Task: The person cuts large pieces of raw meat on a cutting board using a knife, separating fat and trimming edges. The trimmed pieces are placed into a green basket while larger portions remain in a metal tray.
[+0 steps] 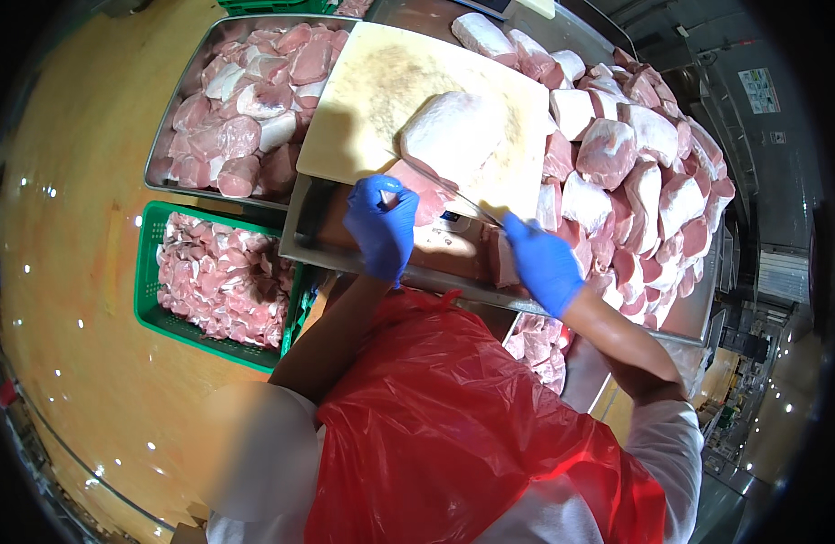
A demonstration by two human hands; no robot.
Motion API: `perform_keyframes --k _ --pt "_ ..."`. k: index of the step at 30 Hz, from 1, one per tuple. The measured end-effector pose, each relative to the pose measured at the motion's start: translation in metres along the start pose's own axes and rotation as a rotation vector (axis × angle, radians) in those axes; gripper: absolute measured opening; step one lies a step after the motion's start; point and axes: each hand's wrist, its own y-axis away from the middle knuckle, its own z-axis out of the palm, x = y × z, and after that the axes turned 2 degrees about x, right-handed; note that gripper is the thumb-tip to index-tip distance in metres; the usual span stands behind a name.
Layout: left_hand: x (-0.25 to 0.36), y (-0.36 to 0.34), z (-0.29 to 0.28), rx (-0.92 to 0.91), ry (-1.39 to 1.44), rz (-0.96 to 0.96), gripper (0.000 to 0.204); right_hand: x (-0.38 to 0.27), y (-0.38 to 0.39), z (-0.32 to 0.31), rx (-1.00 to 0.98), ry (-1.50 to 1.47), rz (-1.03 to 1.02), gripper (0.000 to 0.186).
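Observation:
My right hand [542, 266], in a blue glove, is closed around a knife [472, 207]. Its thin blade reaches left across the near edge of a cutting board [349, 136], between two pieces of meat. Beyond the blade, a large pale piece of pork [454, 136] lies fat side up on the board. On the near side is a smaller pink slice of pork [424, 189], which hangs over the board's edge. My left hand [382, 228], also gloved in blue, pinches this slice at its left end. The knife's handle is hidden in my right fist.
Right of the board rises a big heap of pork pieces [608, 152]. A metal tray [154, 154] full of cut pork stands at the left. Nearer, a green crate [148, 272] holds small trimmings. More meat [537, 349] lies below the table's front edge.

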Motion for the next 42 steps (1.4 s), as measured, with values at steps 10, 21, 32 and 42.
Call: perform_keyframes --k 10,21,32,42 --pt "-0.088 -0.031 -0.245 -0.243 0.131 -0.519 0.026 0.104 0.123 0.044 0.591 -0.268 0.102 0.021" --pt "0.048 -0.171 -0.038 -0.519 -0.222 0.467 0.068 0.055 -0.012 0.007 0.872 -0.661 0.236 0.021" --pt "0.086 -0.087 0.09 -0.809 -0.861 0.469 0.078 0.021 -0.006 0.006 0.909 -0.645 0.238 0.019" --pt "-0.014 -0.285 -0.012 -0.262 -1.169 0.703 0.068 0.128 0.131 0.121 0.976 -0.266 0.607 0.026"
